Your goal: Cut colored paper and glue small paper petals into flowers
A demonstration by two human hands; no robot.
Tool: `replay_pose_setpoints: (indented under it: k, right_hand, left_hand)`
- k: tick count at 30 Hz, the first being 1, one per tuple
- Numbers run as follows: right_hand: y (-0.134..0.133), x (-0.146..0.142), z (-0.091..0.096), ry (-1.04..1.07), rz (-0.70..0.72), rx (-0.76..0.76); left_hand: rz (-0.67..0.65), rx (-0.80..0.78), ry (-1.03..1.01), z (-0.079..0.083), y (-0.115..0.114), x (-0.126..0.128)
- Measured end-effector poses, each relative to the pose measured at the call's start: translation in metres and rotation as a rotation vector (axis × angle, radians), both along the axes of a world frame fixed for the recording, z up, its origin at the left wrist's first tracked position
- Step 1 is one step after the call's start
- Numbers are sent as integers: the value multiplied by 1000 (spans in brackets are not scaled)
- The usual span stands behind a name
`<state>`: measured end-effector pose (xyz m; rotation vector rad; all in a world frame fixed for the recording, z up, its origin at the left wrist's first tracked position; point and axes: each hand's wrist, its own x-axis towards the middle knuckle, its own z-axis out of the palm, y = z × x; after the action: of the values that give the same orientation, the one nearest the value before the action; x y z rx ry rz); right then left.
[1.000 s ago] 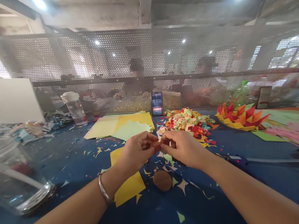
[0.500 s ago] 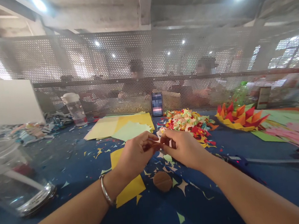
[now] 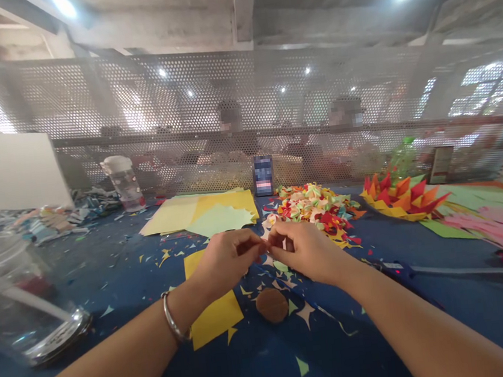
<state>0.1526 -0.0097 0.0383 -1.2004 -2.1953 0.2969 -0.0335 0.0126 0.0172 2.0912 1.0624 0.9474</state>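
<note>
My left hand (image 3: 232,256), with a silver bangle on its wrist, meets my right hand (image 3: 304,250) fingertip to fingertip above the table. Both are closed in a pinch; whatever is between the fingertips is too small and hidden to name. Just below them lies a round brown disc (image 3: 271,305) among pale paper scraps (image 3: 306,314). A yellow paper sheet (image 3: 215,323) lies partly under my left hand and forearm. Beyond my right hand is a heap of small folded paper pieces (image 3: 314,201) in red, cream, yellow and green.
Paper sheets (image 3: 168,215) lie at the back beside a propped phone (image 3: 263,176). Left are a clear container (image 3: 31,286) and a drinking bottle (image 3: 124,185). Right are an orange-red folded paper ring (image 3: 404,198), a dark blue tool (image 3: 399,269) with a translucent stick, and pink paper (image 3: 487,225).
My left fingers have curled closer to my right fingertips, and the pale bit seen between them is now mostly hidden. The view has shifted slightly; the table items stay put.
</note>
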Motion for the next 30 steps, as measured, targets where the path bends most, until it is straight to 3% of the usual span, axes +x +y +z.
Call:
replay_pose_setpoints:
  k: [5,14,22,30]
  right_hand:
    - [0,1,1,33,40,-32]
    - [1,1,0,128,47,-102]
    - [0,0,0,83,33,-60]
    - [1,0,-2,33,24,-21]
  left_hand:
    - [-15,-22,-120,-2,0,1]
    - [-84,-254,-231,1,4,1]
    - [-32,-186,-43,-4,8,-3]
    - [-13,-79,3,-1,0,1]
